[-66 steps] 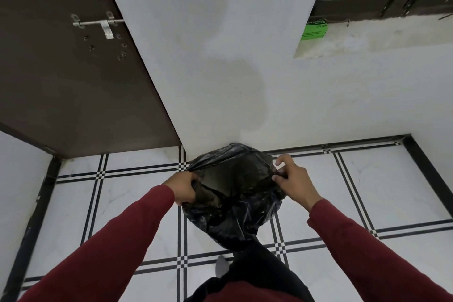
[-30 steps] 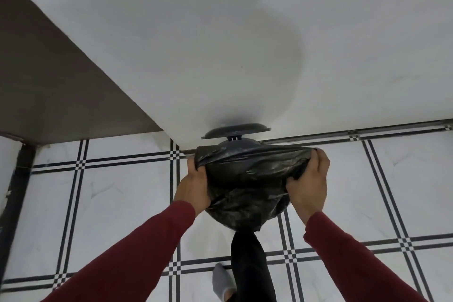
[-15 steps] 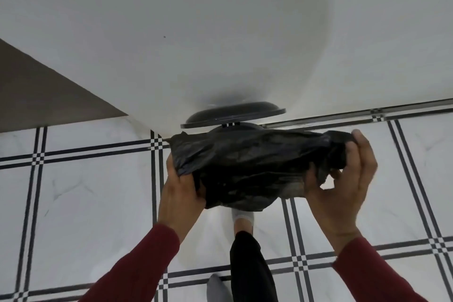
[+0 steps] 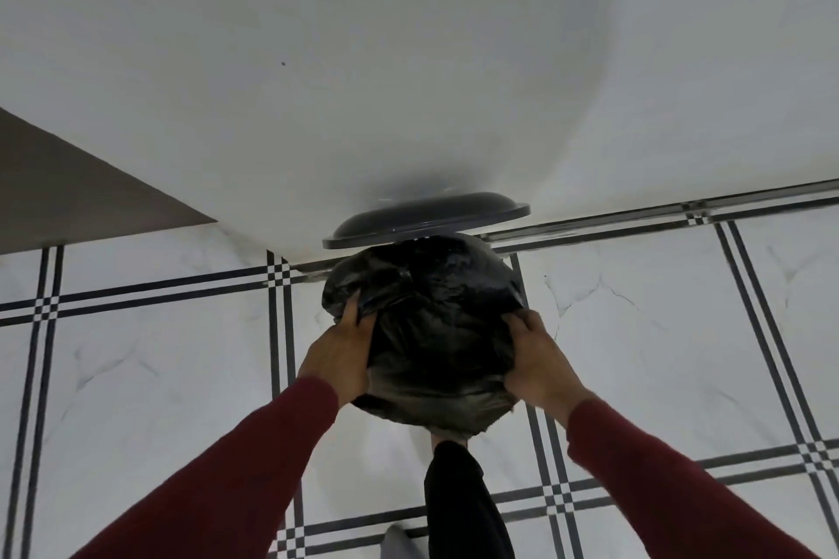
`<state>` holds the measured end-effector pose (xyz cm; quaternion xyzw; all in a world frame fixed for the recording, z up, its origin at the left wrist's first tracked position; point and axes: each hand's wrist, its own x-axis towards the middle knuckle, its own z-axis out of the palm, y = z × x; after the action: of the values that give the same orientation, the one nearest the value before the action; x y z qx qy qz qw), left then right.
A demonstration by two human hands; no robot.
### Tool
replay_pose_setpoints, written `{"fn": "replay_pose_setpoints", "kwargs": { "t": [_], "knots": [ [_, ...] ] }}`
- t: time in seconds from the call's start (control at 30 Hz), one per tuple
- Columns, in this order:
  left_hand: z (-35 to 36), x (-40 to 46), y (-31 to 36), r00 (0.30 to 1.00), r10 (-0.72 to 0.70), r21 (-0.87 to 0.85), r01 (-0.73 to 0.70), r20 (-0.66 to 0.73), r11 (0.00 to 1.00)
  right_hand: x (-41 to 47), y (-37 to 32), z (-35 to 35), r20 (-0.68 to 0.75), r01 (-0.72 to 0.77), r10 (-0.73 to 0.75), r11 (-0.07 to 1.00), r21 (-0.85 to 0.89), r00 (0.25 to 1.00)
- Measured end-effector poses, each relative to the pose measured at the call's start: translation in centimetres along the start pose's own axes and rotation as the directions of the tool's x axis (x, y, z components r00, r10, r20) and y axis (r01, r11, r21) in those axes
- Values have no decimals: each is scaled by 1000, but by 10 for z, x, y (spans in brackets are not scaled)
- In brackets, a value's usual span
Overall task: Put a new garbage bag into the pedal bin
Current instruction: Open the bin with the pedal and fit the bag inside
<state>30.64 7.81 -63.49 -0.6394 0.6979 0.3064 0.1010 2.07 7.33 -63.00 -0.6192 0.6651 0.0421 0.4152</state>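
Both hands (image 4: 338, 356) (image 4: 538, 361) clutch the black garbage bag (image 4: 431, 331), apparently over the bin, lid (image 4: 426, 218) raised.

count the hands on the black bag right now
2. The left hand grips the left side of the garbage bag; the right hand grips its right side, below the raised bin lid. None seems hidden.

View: one head camera, no second view to share with
Facing: forward and steeply down at the tiled floor (image 4: 136, 377) and white wall (image 4: 408, 59)
Nearness: close; sleeves enter from the lower corners, hands mid-frame
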Motion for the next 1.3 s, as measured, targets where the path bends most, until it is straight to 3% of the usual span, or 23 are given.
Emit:
{"fn": "replay_pose_setpoints", "kwargs": {
  "t": [0.1,0.2,0.3,0.43,0.53,0.67,0.77,0.83,0.9,0.97,1.0,1.07,1.13,1.2,1.3],
  "knots": [
    [-8,16,12,988,-68,-71,79,137,994,20,-2,-11,26,-154,153,983,99,988],
    [-5,36,31,975,-152,-214,186,163,959,30,-4,-16,70,-265,256,940,217,964],
    [3,66,51,972,-93,-211,139,217,968,39,-20,-7,200,-341,289,883,322,936],
    [6,105,54,956,-70,18,68,284,998,71,-54,15,255,-268,207,935,233,944],
    [13,124,40,921,-131,183,67,366,981,99,-63,29,363,-278,227,956,96,904],
    [25,136,34,860,-150,167,77,487,983,120,-57,29,451,-260,287,958,-123,845],
    [19,138,33,880,-124,64,107,458,992,126,-48,30,394,-263,261,963,-49,881],
    [11,130,29,917,-76,-59,108,392,992,121,-42,26,288,-231,194,968,101,938],
    [4,115,20,947,-21,-177,82,322,981,106,-27,15,80,-49,30,966,255,996],
    [-4,98,6,966,11,-271,62,257,961,91,-6,-1,-137,219,-194,955,200,971],
    [-7,90,-2,970,10,-332,73,244,940,82,4,-9,-206,273,-244,954,126,948],
    [-11,82,-16,971,11,-444,99,238,890,75,20,-26,-260,203,-208,978,-47,943],
    [-15,80,-23,972,42,-479,76,230,874,77,26,-37,-188,27,-69,976,-216,980],
    [-18,83,-24,976,24,-470,83,217,879,84,25,-45,-134,-85,53,965,-248,990],
    [-20,93,-26,984,-73,-431,138,165,892,101,17,-54,-115,-86,63,975,-207,991]
  ]
}}
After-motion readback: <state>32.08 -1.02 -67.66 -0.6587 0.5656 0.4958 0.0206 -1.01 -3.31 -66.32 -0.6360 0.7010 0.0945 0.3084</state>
